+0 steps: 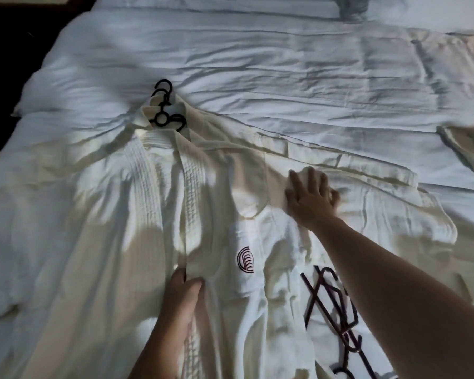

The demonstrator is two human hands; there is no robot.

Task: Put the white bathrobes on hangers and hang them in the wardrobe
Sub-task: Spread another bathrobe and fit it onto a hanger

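A white bathrobe point(137, 214) lies spread on the bed, its collar around a black hanger point(167, 110) whose hooks stick out at the top. A round maroon logo point(245, 259) marks its chest pocket. My left hand point(184, 296) pinches the front edge of the robe's lapel between thumb and fingers. My right hand point(309, 195) lies on the robe's right sleeve, its fingers curled into the bunched cloth. A second dark hanger point(329, 310) lies on the fabric at the lower right, partly hidden by my right forearm.
The bed point(285, 77) is covered with a rumpled white duvet. More white cloth point(468, 143) lies at the right edge. A pillow point(422, 12) sits at the far right. Dark floor point(11, 50) borders the bed on the left.
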